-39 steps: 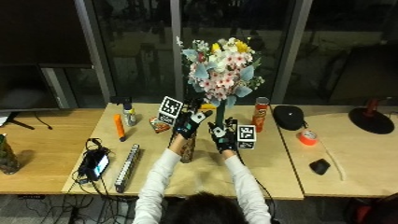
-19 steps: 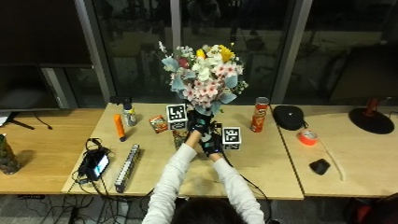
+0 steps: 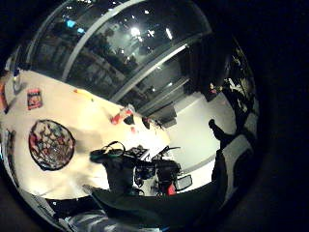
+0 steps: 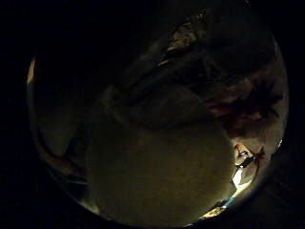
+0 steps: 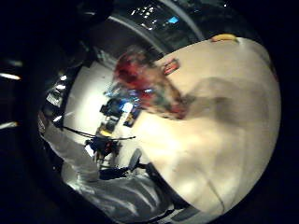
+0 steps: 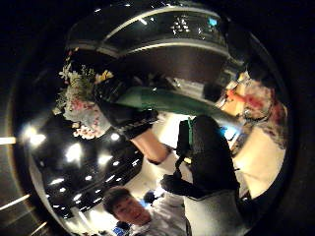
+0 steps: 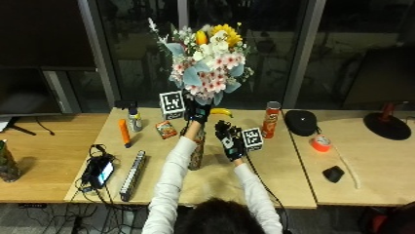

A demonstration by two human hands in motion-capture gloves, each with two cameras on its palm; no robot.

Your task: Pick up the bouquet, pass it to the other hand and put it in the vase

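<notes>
Outside view: left hand (image 7: 197, 111) grips the bouquet (image 7: 206, 61) stems, raised above the vase (image 7: 197, 153), right hand (image 7: 229, 141) fingers spread, holding nothing.

The left arm (image 7: 174, 170) hides most of the vase (image 7: 197, 155).

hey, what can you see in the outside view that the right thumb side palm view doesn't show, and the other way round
Only the outside view shows the vase standing on the table under the raised flowers, the red can, and the right hand hanging open beside the left arm.

Only the right thumb side palm view shows the green stems running out of the left hand's grip.

Both show the bouquet held up by the left hand, with the dark windows behind.
</notes>
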